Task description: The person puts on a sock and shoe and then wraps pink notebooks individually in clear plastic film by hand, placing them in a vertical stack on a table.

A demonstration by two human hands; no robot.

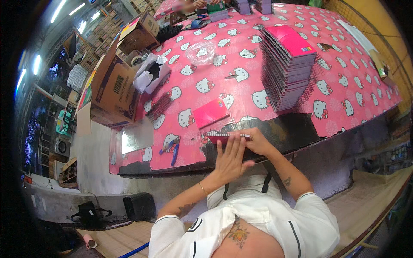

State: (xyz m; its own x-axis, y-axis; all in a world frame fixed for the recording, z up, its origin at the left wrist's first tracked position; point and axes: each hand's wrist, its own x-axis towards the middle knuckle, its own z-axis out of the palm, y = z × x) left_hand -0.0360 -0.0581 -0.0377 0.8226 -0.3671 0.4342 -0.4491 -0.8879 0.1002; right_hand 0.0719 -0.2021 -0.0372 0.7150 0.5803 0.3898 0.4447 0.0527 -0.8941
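Observation:
At the table's near edge, a small notebook [213,138] with a reddish-pink cover stands on its long side, its pale upper edge marked with dark ticks. My left hand [231,158] lies against its near face, fingers stretched out flat. My right hand [257,142] grips the notebook's right end with bent fingers, partly hidden. Just beyond lies a bright pink cover or notebook [211,113]. Blue-handled pliers [171,148] rest to the left of my hands. A tall stack of spiral notebooks [287,71], pink on top, stands to the right.
A pink patterned cloth [189,92], torn along the front, covers the table. Dark wire coils [159,106], a clear sheet [137,136], a cardboard box [114,92] and crumpled plastic [201,52] lie left and beyond. At the far end, another person's hands [198,4] are near more notebooks.

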